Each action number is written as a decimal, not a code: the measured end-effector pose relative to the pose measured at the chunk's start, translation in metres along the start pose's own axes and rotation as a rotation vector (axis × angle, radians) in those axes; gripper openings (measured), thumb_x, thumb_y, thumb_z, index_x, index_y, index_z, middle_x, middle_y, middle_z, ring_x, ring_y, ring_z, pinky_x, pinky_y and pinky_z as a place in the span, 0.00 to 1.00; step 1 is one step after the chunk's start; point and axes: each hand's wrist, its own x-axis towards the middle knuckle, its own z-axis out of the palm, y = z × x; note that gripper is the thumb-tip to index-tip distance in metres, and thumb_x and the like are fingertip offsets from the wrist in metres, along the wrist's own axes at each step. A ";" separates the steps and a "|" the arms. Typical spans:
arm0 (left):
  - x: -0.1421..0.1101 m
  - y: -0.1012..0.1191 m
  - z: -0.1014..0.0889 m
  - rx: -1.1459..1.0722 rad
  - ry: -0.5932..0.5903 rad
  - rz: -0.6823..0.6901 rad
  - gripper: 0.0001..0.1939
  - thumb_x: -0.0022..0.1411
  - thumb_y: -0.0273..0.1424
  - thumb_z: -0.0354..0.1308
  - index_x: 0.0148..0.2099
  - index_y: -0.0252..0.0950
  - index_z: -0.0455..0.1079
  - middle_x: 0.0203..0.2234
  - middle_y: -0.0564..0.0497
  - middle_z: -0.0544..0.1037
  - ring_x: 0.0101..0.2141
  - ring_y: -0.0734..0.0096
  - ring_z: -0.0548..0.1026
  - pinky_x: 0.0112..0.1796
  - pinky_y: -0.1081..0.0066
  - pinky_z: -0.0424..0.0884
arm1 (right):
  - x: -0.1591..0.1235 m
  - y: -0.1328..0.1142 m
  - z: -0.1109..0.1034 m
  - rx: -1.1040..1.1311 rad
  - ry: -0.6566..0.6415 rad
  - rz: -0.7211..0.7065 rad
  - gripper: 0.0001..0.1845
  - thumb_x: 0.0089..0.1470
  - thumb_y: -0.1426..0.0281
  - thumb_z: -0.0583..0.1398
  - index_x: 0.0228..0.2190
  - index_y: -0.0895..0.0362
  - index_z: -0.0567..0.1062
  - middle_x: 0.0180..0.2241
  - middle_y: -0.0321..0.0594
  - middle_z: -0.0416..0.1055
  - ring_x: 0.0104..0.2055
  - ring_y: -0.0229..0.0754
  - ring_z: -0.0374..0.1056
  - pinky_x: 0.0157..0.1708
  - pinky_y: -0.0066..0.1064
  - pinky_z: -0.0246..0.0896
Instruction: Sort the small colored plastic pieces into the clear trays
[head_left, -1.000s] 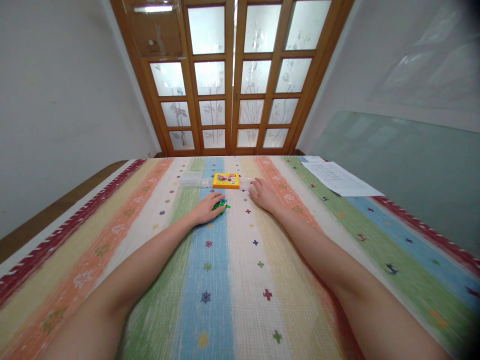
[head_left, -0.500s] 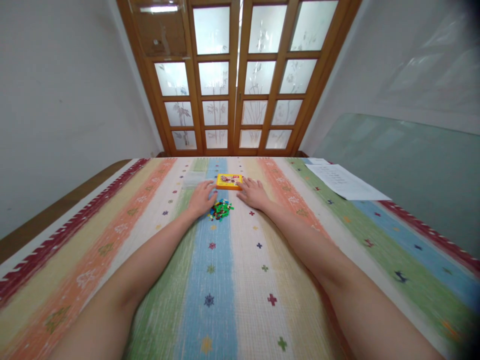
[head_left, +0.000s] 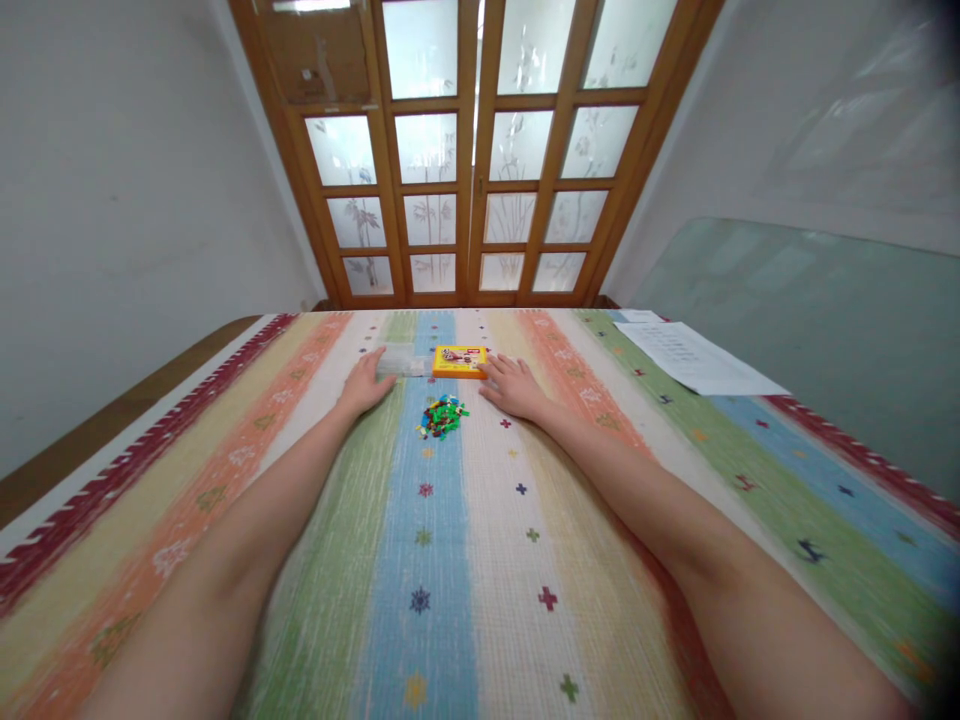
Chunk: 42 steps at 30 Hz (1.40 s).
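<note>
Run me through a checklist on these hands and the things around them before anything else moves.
1. Bricks in one heap, no hand on them: ok. They lie on the cloth, nearer the camera than the box.
2. Box lying flat, printed side up: ok.
3. Right hand at the box: ok. It is at the box's right end, fingers spread.
4. Left hand gripping the clear plastic: cannot tell. It is at the plastic's left end.
5. Papers away from the bricks: ok. They lie off to the right.
6. Box contents known: cannot tell. Only its outside shows.
</note>
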 end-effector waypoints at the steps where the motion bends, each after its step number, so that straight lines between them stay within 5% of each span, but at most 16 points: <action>1: -0.001 0.004 0.000 0.022 0.020 -0.022 0.40 0.64 0.44 0.59 0.72 0.37 0.55 0.65 0.39 0.66 0.65 0.49 0.65 0.65 0.52 0.61 | -0.001 0.000 0.000 0.000 0.001 -0.001 0.34 0.68 0.50 0.49 0.68 0.51 0.60 0.73 0.48 0.48 0.73 0.57 0.44 0.69 0.59 0.39; 11: -0.001 0.030 -0.005 0.120 0.005 -0.133 0.47 0.58 0.49 0.63 0.74 0.42 0.51 0.64 0.37 0.65 0.60 0.43 0.68 0.60 0.49 0.64 | -0.008 -0.004 0.003 0.029 0.047 0.014 0.32 0.68 0.53 0.50 0.68 0.50 0.61 0.72 0.47 0.50 0.73 0.57 0.45 0.69 0.60 0.37; 19: -0.009 0.050 -0.010 0.192 -0.064 -0.145 0.57 0.50 0.60 0.64 0.75 0.41 0.49 0.72 0.34 0.53 0.71 0.31 0.41 0.64 0.31 0.41 | -0.008 -0.005 0.003 0.037 0.058 0.022 0.31 0.68 0.53 0.52 0.67 0.50 0.62 0.72 0.47 0.51 0.73 0.58 0.47 0.69 0.60 0.37; 25: -0.015 0.071 -0.007 0.198 -0.089 -0.029 0.58 0.48 0.61 0.66 0.74 0.42 0.52 0.74 0.36 0.45 0.72 0.32 0.39 0.65 0.30 0.35 | -0.007 -0.004 0.003 0.039 0.057 0.020 0.31 0.68 0.53 0.52 0.66 0.50 0.63 0.72 0.46 0.52 0.73 0.57 0.46 0.69 0.60 0.37; 34: -0.016 0.082 -0.016 0.124 0.030 0.108 0.25 0.64 0.44 0.61 0.59 0.39 0.67 0.66 0.39 0.65 0.68 0.46 0.56 0.69 0.43 0.43 | -0.008 -0.003 0.004 0.050 0.067 0.016 0.31 0.68 0.53 0.51 0.67 0.50 0.63 0.72 0.45 0.51 0.73 0.57 0.47 0.69 0.59 0.37; 42: -0.009 0.074 -0.025 0.052 0.050 0.145 0.22 0.63 0.43 0.62 0.55 0.40 0.67 0.53 0.40 0.73 0.57 0.48 0.69 0.62 0.50 0.60 | -0.009 -0.004 0.002 0.048 0.070 0.016 0.30 0.68 0.54 0.51 0.67 0.50 0.62 0.72 0.46 0.52 0.73 0.56 0.47 0.69 0.58 0.38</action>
